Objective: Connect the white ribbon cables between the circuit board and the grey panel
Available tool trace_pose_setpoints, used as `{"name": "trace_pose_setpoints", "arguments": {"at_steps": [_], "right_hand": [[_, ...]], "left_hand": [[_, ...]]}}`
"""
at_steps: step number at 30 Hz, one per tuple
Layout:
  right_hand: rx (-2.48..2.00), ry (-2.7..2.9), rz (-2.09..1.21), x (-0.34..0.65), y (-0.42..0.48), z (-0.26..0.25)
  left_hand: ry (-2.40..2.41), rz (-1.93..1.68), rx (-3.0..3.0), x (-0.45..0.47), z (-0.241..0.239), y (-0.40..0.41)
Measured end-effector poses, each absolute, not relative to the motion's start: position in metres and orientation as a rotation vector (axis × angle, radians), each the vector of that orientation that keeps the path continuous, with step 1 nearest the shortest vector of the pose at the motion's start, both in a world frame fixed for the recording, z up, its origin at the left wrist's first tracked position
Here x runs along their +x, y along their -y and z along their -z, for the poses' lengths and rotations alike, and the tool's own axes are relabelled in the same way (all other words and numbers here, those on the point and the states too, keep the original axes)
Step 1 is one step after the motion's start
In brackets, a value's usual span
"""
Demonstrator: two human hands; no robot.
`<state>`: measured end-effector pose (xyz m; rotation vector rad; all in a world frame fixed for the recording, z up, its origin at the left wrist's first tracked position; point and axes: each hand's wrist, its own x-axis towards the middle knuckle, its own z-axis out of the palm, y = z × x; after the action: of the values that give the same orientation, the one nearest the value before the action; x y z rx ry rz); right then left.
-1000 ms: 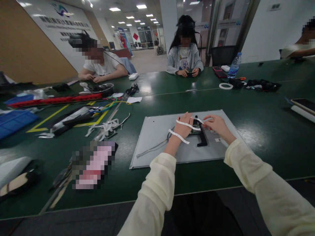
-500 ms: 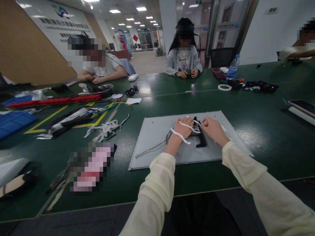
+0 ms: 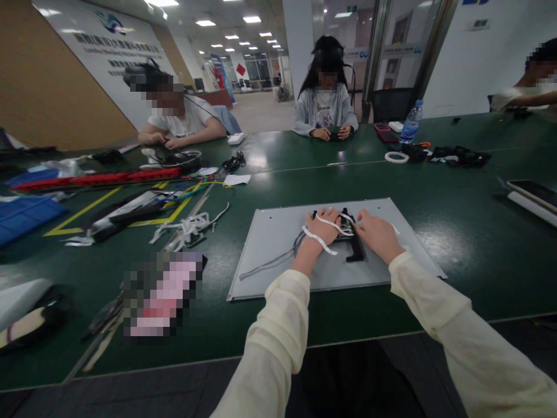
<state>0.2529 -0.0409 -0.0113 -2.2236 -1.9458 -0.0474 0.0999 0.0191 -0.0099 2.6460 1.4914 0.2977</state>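
The left hand [image 3: 322, 230] lies over a black frame [image 3: 357, 249] on a pale board [image 3: 272, 247], the right hand [image 3: 378, 235] curled beside it; their grips are unclear. The table [image 3: 296, 177] carries a blue tray [image 3: 35, 213] and a capped bottle [image 3: 410, 126].

Black angular frame [image 3: 358, 248]: 9 o'clock portion hidden by left hand [image 3: 324, 227].
Right hand [image 3: 375, 233]: fingertip contents too small to tell.
Blue plastic tray [image 3: 30, 215]: cut off at 9 o'clock edge.
Pink rectangular object [image 3: 167, 290], 8 o'clock: pixelated.
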Motion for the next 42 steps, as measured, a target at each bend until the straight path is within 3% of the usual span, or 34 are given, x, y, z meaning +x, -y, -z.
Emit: {"name": "trace_pose_setpoints", "arguments": {"at_steps": [9, 15, 20, 28, 35, 38, 42], "right_hand": [[-2.213, 1.919, -0.056, 0.262, 0.045, 0.012], [-1.844, 1.737, -0.236, 0.271, 0.042, 0.01], [-1.466, 1.578, -0.503, 0.266, 0.042, 0.001], [-1.298, 1.587, -1.12, 0.258, 0.049, -0.005], [-1.285, 1.386, -1.228, 0.279, 0.05, -0.01], [-1.302, 1.332, -1.223, 0.293, 0.05, -0.007], [-1.407, 1.395, -1.232, 0.304, 0.052, 0.001]], "left_hand": [[-1.527, -0.328, 2.626, 0.1, 0.008, -0.017], [-1.609, -0.495, 2.701, 0.1, 0.002, -0.005], [-1.615, -0.733, 2.667, 0.106, -0.013, 0.01], [-1.683, -0.881, 2.567, 0.11, -0.015, 0.015], [-1.564, -1.024, 2.477, 0.101, -0.012, 0.003], [-1.442, -0.946, 2.132, 0.093, -0.019, -0.005], [-1.195, -0.564, 1.722, 0.087, -0.034, -0.005]]}}
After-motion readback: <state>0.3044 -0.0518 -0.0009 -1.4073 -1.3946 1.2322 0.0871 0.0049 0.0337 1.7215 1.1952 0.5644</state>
